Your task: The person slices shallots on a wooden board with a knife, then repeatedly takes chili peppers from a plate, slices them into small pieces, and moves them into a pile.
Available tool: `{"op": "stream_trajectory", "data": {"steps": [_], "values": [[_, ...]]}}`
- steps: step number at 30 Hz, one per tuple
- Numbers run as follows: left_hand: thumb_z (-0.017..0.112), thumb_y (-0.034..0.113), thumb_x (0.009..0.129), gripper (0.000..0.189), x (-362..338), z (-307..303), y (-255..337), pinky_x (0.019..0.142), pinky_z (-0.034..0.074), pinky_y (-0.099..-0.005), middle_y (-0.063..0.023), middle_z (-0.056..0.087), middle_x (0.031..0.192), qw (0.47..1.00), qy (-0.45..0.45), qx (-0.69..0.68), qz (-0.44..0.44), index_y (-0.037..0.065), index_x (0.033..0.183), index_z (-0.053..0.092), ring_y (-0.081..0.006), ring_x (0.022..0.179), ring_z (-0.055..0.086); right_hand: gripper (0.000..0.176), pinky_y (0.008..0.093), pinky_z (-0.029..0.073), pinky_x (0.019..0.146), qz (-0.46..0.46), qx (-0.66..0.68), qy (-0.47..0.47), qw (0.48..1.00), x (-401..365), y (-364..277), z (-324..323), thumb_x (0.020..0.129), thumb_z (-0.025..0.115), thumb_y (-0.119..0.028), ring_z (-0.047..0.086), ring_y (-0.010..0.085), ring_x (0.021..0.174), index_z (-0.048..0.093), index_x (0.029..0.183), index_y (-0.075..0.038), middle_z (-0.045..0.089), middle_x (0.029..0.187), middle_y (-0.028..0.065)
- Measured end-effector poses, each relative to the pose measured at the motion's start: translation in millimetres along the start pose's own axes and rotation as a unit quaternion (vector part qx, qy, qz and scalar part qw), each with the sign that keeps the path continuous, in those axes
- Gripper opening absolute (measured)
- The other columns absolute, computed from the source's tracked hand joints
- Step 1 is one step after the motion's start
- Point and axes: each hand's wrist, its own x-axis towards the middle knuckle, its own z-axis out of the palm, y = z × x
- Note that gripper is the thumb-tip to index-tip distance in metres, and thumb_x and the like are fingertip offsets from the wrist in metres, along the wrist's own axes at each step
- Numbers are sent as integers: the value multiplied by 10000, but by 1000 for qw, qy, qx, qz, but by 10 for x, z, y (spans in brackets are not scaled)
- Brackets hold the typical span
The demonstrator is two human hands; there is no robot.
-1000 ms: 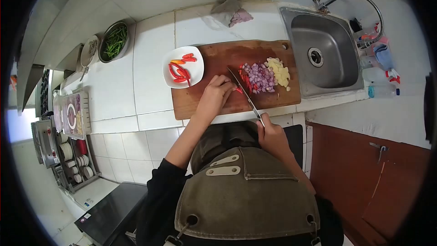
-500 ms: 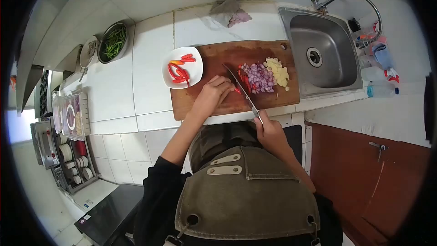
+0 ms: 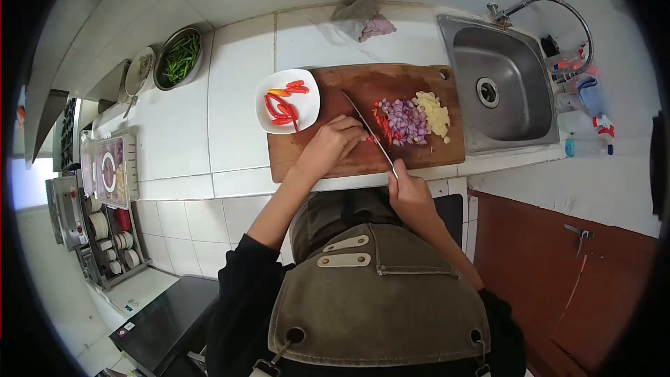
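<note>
Slicing a chilli (image 3: 366, 139) at the middle of the wooden board (image 3: 335, 87)
The left hand (image 3: 333, 141) curls its fingers over the chilli, likely to keep the tips clear of the knife (image 3: 370, 132) just right. The right hand (image 3: 408, 192) is closed round the handle at the near edge. The chilli is mostly hidden.

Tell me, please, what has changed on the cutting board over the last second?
The knife edged slightly left, away from the chopped piles towards the left hand, its tip nearer the plate. The right hand kept hold of its handle; the left hand stayed curled over a chilli on the cutting board. Piles and plate unchanged.
</note>
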Motion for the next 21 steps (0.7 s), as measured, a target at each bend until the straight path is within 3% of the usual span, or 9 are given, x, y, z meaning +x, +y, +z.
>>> {"op": "stream_trajectory", "data": {"steps": [4, 12, 21], "values": [[696, 15, 825, 164, 5, -111, 154, 810, 527, -389, -103, 653, 1012, 999, -31, -2, -15, 13, 988, 721, -293, 947, 621, 226, 544, 459, 500, 19, 15, -4, 1000, -2, 19, 6, 979, 558, -196, 597, 439, 537, 517, 1130, -33, 574, 566, 211], [706, 23, 836, 123, -171, 85, 169, 809, 526, -391, -115, 662, 974, 989, 82, -14, -123, 16, 959, 711, -298, 932, 646, 209, 537, 452, 516, 19, 75, -6, 997, -4, 82, 3, 986, 550, -179, 604, 436, 565, 512, 1127, -30, 573, 585, 226], [700, 12, 831, 107, -110, 109, 152, 799, 529, -402, -130, 660, 944, 989, 88, -46, -112, 0, 937, 705, -318, 926, 643, 167, 514, 443, 503, -4, 66, -21, 998, -171, 23, -195, 988, 551, -170, 601, 423, 556, 503, 1066, -31, 541, 555, 188]]}}
